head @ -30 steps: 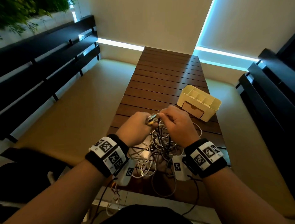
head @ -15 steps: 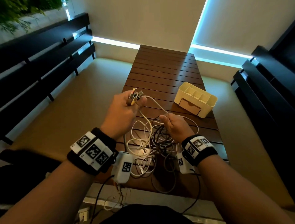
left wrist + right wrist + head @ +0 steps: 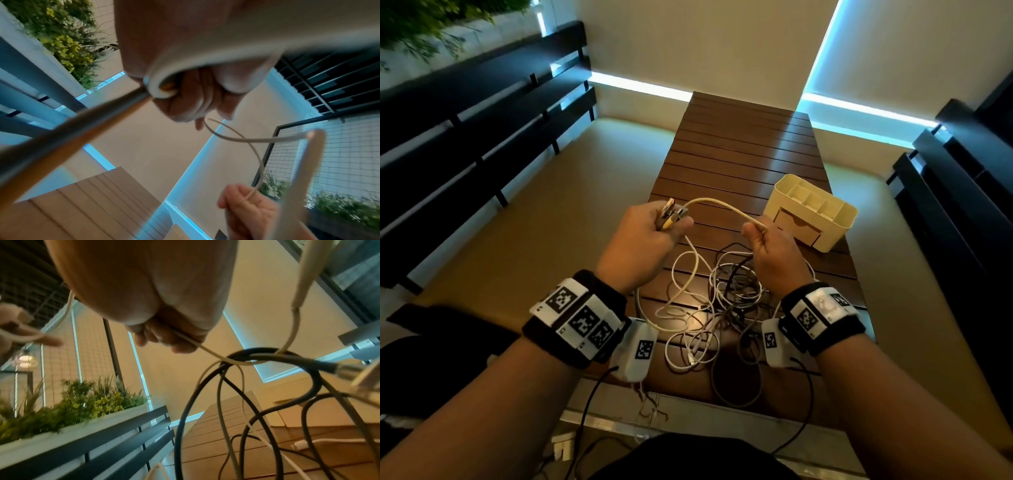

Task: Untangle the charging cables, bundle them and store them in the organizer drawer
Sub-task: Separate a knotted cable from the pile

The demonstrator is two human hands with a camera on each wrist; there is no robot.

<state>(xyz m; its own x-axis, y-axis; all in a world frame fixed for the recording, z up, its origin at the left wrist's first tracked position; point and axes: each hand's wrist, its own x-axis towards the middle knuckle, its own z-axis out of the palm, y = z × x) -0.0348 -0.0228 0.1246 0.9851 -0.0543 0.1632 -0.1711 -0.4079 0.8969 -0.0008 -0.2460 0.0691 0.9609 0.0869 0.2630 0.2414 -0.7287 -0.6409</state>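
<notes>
A tangle of white and black charging cables (image 3: 722,301) lies on the near end of the slatted wooden table (image 3: 743,144). My left hand (image 3: 650,236) is raised above the table's left edge, gripping a bunch of cable plugs (image 3: 671,216). A white cable (image 3: 722,205) arcs from those plugs to my right hand (image 3: 770,246), which pinches it above the tangle. In the right wrist view the white cable (image 3: 197,344) leaves my curled fingers and runs through a black cable loop (image 3: 267,353). The cream organizer (image 3: 811,212), its drawer (image 3: 796,224) closed, stands at the table's right edge.
Black slatted benches (image 3: 482,113) flank the table on the left and right (image 3: 962,192). A planter with green foliage (image 3: 72,408) sits behind the left bench. Tan floor lies either side of the table.
My left hand has lifted the plugs up and to the left. My right hand has slid along the white cable and risen, stretching a short span between the hands.
</notes>
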